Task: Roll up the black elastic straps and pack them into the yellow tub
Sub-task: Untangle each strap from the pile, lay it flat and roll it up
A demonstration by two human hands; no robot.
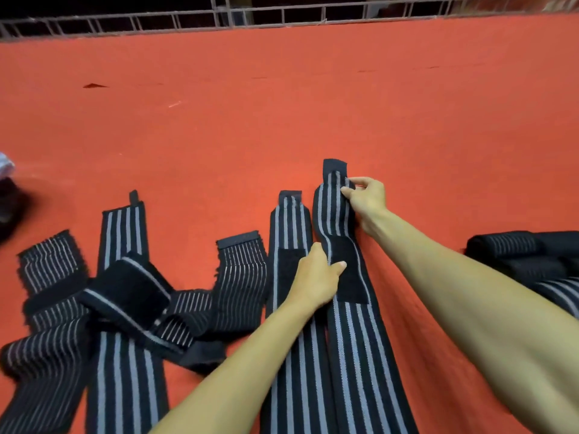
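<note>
Bare left hand (316,278), bare right hand (368,200); forearms (470,296) bare to frame edge

1. One view only, worn at head height, looking forward and steeply down over both forearms.
2. It's close in: left hand (316,278) and right hand (368,200) sit just below centre, and the straps (360,355) run off the bottom edge.
3. The wide lens shows the red table (282,104) stretching away to a bowed metal railing (282,17) up top.

I see a black grey-striped elastic strap (360,355) lying lengthwise, far end curled in my right grip (367,202); similar straps (125,371) sprawl left.
</note>
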